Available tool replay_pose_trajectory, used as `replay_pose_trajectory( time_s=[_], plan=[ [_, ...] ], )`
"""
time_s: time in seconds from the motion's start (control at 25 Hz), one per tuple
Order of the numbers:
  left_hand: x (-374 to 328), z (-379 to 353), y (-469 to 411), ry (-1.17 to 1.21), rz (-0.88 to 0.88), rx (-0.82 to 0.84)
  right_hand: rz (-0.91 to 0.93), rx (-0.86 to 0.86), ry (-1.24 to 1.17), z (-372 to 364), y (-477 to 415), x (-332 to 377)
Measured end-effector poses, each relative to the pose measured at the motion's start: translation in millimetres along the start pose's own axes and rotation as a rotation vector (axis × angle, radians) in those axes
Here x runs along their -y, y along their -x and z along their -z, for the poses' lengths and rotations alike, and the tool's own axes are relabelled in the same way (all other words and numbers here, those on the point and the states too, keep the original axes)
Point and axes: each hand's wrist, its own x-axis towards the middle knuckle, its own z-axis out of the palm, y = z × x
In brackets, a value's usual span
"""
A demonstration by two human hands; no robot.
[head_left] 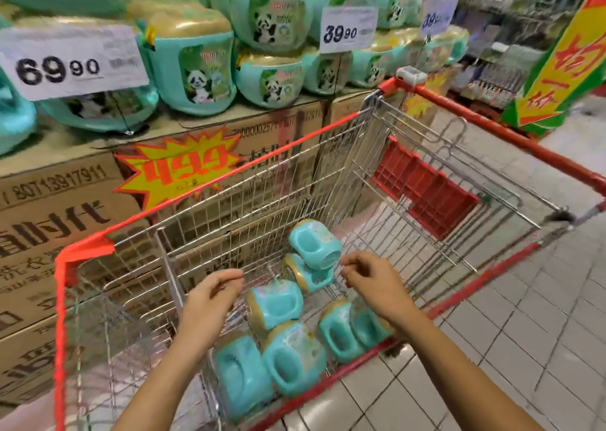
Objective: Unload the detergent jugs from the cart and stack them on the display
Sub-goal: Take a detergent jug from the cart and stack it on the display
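Display (203, 120): left of and beyond cart, jugs stacked on cardboard cartons (49, 233); jug count unclear, many blurred or cut off by frame edge.
Cart (82, 253): one, wire, red-rimmed.
Detergent jugs (275, 302): about seven on cart floor, lying on sides; nearest ones partly behind forearms.
Price signs (72, 60): three white above cart, farthest only half readable.
Left hand (213, 293), right hand (370, 279): inside cart above jugs, fingers loosely curled, holding nothing.

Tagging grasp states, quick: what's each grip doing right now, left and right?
left grip: open, fingers loosely curled, holding nothing, over the cart.
right grip: open, fingers loosely curled, holding nothing.
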Motion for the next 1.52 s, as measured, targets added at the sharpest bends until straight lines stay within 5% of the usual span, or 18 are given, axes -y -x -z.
replay_pose_trajectory(
  time_s=[0.44, 0.64, 1.04, 1.52],
  plan=[
    [52, -62, -111, -0.26, 0.213, -0.152, -0.146, 0.233, 0.317, -46, -208, -92],
    [88, -73, -121, -0.116, 0.372, -0.289, -0.165, 0.447, 0.439, -107, -280, -142],
    [131, -81, -124, -0.085, 0.524, -0.374, -0.204, 0.547, 0.614, -187, -340, -203],
    [109, -87, -111, -0.016, 0.583, -0.321, -0.339, 0.315, 0.236, -108, -338, -178]
  ],
)
